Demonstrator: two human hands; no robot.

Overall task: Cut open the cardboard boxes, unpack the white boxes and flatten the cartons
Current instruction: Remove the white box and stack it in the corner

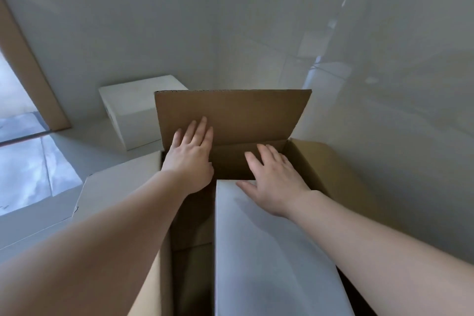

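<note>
An open brown cardboard carton (320, 169) stands in front of me, its far flap (243, 113) raised upright. Inside it, on the right, stands a tall white box (269, 251); the left part of the carton's inside is dark and holds nothing I can see. My left hand (192, 159) reaches over the carton's left wall with straight fingers against the far flap. My right hand (272, 177) lies with spread fingers over the far top edge of the white box, its thumb on the box's top.
Another white box (128, 108) sits on the floor behind the carton to the left. A pale flap or box (115, 187) lies to the carton's left. White walls stand close behind and to the right. A doorway frame (30, 79) is at far left.
</note>
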